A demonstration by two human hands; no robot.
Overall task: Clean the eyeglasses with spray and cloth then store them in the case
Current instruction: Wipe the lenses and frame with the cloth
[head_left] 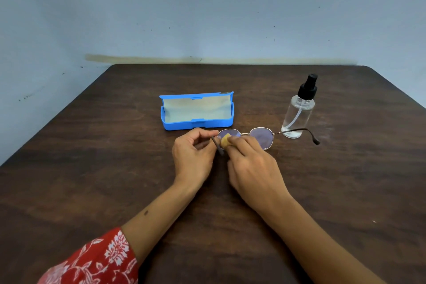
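Two hands are working on the glasses (261, 137).
Left hand (193, 157) is pinching the frame's left end; right hand (253, 168) is gripping a yellow cloth (225, 140) against the left lens.

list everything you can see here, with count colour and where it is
eyeglasses: one, thin gold-toned frame, dark temple tips, held at table centre
cloth: one, yellow, pressed on the lens nearer the left hand
case: one, blue with pale lining, open, behind the hands
spray bottle: one, clear with black nozzle, upright, right of the case
table: one, dark brown wood
wall: pale blue, behind the table
sleeve: one, red with white flowers, left arm
left hand: pinches the frame's end
right hand: grip on the cloth
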